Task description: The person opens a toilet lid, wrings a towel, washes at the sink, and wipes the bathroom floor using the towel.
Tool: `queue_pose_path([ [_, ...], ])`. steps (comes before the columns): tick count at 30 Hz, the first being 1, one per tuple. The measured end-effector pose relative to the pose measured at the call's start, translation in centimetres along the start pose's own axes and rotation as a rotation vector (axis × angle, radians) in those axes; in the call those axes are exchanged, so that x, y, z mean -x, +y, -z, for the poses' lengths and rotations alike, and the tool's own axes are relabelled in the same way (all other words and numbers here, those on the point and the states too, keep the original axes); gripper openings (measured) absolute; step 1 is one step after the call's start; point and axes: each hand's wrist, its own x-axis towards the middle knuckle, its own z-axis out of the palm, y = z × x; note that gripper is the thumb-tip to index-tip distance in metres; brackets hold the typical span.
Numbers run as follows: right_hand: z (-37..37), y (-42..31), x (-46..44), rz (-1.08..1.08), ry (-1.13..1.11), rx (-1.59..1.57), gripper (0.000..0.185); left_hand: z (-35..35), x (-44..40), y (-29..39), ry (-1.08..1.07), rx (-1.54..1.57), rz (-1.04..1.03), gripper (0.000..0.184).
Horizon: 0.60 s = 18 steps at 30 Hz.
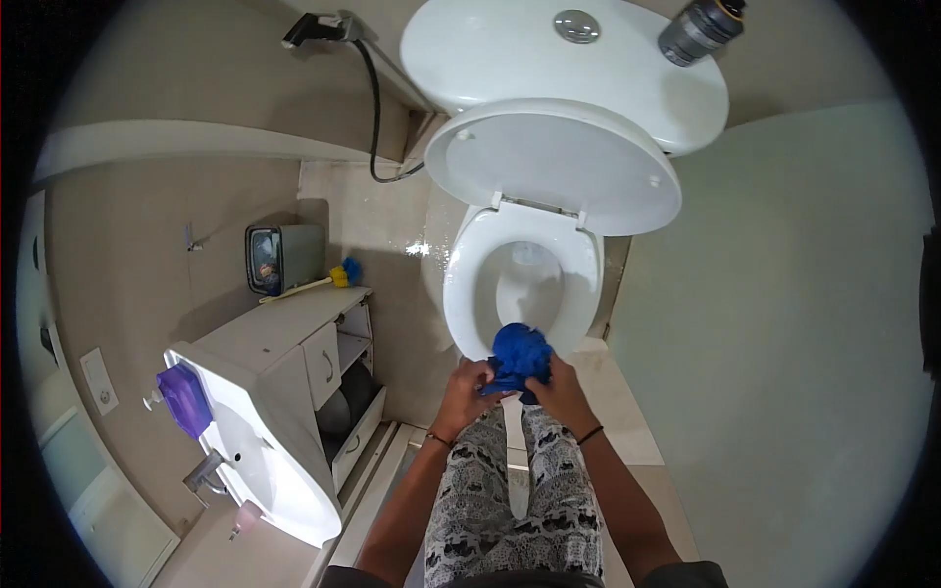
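A bunched blue cloth or bag is held between both hands, over the front edge of the toilet seat. On its left side my left hand is closed, fingers pinching the blue material. My right hand grips it from the right, fingers closed on its lower edge. The toilet lid stands raised against the tank, and the seat lies down on the bowl. What lies inside the blue bundle is hidden.
A dark can rests on the tank's right end. A hose sprayer hangs upper left. Left are a bin, a blue-yellow brush, a cabinet, and a sink with a purple packet. A pale panel stands right.
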Motion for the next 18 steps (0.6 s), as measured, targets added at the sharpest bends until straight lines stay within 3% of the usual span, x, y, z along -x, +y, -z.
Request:
queue_pose_path([
  [1,0.4,-0.6,-0.4,-0.005,0.017,0.015,0.055,0.4,-0.9,0.6,-0.013,0.026,-0.031,0.044],
  [3,-0.3,-0.3,-0.9,-0.034,0.085,-0.292,0.054,0.5,-1.4,2.4,0.072,0.067,-0.086,0.037],
  [6,-0.5,-2.9,-0.2,-0.217,0.128,-0.591,0.062,0.6,-1.0,4.5,0.054,0.258,0.211,0.032],
  [8,-0.9,-2.7,0.8,-0.181,0.084,-0.632,0.060,0.8,-0.3,6.1,0.053,0.394,0.308,0.030],
  [9,-1.4,-2.1,1.2,-0.186,0.094,-0.807,0.058,0.6,0.2,6.4,0.035,0.523,0.393,0.028],
  [10,-1.9,-1.2,1.9,-0.194,0.105,-0.982,0.057,-0.2,0.9,5.9,0.049,0.611,0.412,0.025],
  [11,-2.2,1.7,2.8,-0.267,0.101,-0.956,0.059,-0.4,1.5,6.5,0.081,0.663,0.378,0.023],
  [14,-3.9,1.5,4.7,-0.359,0.038,-1.093,0.061,-0.4,3.3,9.4,0.144,0.749,0.333,0.021],
  [17,-5.3,3.7,5.3,-0.396,-0.079,-1.435,0.086,-0.1,5.8,11.5,0.064,0.634,0.304,0.026],
  [18,-5.2,2.6,5.5,-0.317,-0.367,-1.646,0.106,0.2,6.6,12.7,0.065,0.595,0.283,0.024],
])
